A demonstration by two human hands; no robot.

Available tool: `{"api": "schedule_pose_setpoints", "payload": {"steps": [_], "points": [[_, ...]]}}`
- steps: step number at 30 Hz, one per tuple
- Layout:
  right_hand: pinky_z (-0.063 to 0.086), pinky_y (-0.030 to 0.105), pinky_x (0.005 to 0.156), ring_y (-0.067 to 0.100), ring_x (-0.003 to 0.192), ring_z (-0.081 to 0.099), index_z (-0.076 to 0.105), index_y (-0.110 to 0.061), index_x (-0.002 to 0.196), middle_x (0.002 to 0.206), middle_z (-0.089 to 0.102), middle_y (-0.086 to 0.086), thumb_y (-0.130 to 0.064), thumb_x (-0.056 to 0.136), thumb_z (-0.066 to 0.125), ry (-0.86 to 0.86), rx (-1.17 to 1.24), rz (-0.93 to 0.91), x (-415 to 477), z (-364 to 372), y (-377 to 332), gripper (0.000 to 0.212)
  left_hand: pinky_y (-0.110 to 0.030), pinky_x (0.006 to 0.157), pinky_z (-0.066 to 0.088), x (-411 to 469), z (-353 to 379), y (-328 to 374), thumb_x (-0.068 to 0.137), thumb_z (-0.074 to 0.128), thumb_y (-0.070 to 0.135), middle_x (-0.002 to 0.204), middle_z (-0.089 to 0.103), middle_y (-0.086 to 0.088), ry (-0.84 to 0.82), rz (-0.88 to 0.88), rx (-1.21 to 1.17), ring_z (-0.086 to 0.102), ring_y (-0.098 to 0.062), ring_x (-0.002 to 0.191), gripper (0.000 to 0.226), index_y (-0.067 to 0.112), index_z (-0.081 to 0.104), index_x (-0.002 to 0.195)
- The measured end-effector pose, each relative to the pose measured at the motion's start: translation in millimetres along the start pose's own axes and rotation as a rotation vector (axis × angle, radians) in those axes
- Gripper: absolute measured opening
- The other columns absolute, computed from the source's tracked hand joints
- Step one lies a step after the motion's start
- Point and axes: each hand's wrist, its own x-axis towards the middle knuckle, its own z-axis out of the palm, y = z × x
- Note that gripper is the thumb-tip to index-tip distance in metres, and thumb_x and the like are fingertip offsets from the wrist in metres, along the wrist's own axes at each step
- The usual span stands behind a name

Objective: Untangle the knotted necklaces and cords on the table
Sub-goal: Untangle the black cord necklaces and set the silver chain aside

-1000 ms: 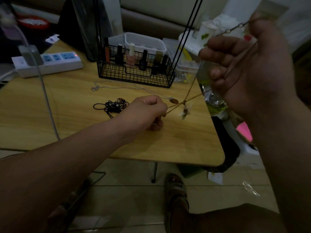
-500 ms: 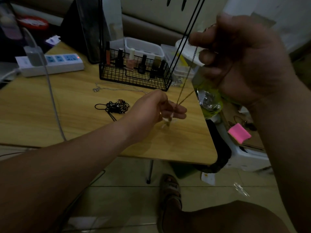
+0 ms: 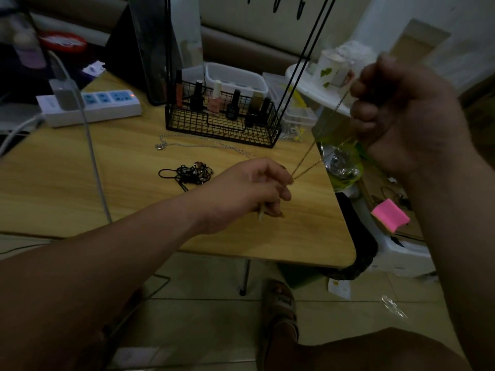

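The left hand (image 3: 257, 186), at the centre of the frame, has its fingers curled in and pinches a thin gold chain (image 3: 308, 162) at the fingertips; something pale pokes out under the palm, perhaps a pendant. The right hand (image 3: 396, 116), raised at the upper right, is closed round the other end of that chain. Two strands run taut between the hands, spreading apart as they rise toward the right one. Whether a knot sits inside either fist I cannot tell.

As for progress, I would say the job is about midway at best. The gold chain is the piece being worked. A silver chain (image 3: 198, 144) lies drawn out on the table (image 3: 80, 183) above the left hand and looks free of knots. Left of the hand, the black cords (image 3: 187, 174) sit in a tight clump, plainly not yet undone, and likely the hardest part left.

Above the silver chain stands a black wire basket (image 3: 222, 132) holding a row of upright nail polish bottles (image 3: 214, 100). Behind it is a white tub (image 3: 235, 79); its contents are hidden. A power strip (image 3: 91, 105) lies at the upper left.
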Motion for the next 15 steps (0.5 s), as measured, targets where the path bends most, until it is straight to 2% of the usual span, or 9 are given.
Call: {"api": "schedule_pose_setpoints", "payload": {"steps": [4,6,8,10,13,15], "points": [[0.036,0.021,0.054,0.008,0.056,0.048,0.066,-0.016,0.097,0.069,0.055,-0.004,-0.031,0.101,0.055,0.109,0.068,0.058,7,-2,22,0.020,-0.022,0.073,0.059,-6,-5,1,0.100,0.063,0.001,0.108,0.075,-0.011,0.011,0.004,0.120,0.074,-0.017,0.083,0.007,0.007,0.062,0.104],[0.045,0.024,0.058,0.010,0.061,0.054,0.068,-0.017,0.115,0.072,0.057,-0.003,-0.030,0.102,0.056,0.079,0.106,0.075,8,-4,37,0.022,-0.022,0.073,0.059,-6,-6,0,0.101,0.063,0.007,0.102,0.078,-0.010,0.030,0.003,0.160,0.077,-0.019,0.086,0.001,0.006,0.064,0.102],[0.052,0.027,0.063,0.010,0.065,0.055,0.062,-0.027,0.134,0.080,0.059,-0.002,-0.026,0.102,0.055,0.005,0.116,0.086,8,-6,54,0.033,-0.024,0.074,0.059,-4,-7,-3,0.103,0.061,0.007,0.101,0.079,-0.009,0.064,-0.005,0.105,0.076,-0.020,0.086,0.007,0.002,0.065,0.102],[0.053,0.028,0.063,0.009,0.061,0.051,0.057,-0.026,0.140,0.083,0.057,-0.003,-0.021,0.103,0.053,-0.026,0.091,0.131,6,-5,71,0.038,-0.032,0.080,0.060,-2,-6,-7,0.104,0.059,0.010,0.099,0.078,-0.011,0.079,-0.031,0.056,0.075,-0.021,0.087,0.013,0.000,0.068,0.104],[0.042,0.021,0.052,0.007,0.057,0.043,0.061,-0.017,0.134,0.078,0.056,-0.003,-0.014,0.103,0.053,-0.024,0.057,0.236,5,-2,89,0.032,-0.054,0.097,0.059,3,-7,-16,0.104,0.059,0.016,0.091,0.075,-0.009,0.109,-0.069,0.032,0.074,-0.024,0.085,0.016,0.005,0.071,0.102],[0.037,0.021,0.048,0.007,0.058,0.044,0.063,-0.016,0.127,0.080,0.059,-0.001,-0.010,0.101,0.057,-0.063,-0.003,0.275,5,-4,96,0.028,-0.058,0.095,0.059,6,-7,-19,0.103,0.059,0.012,0.086,0.070,-0.010,0.143,-0.073,-0.023,0.070,-0.021,0.076,0.013,0.003,0.068,0.100]]}}
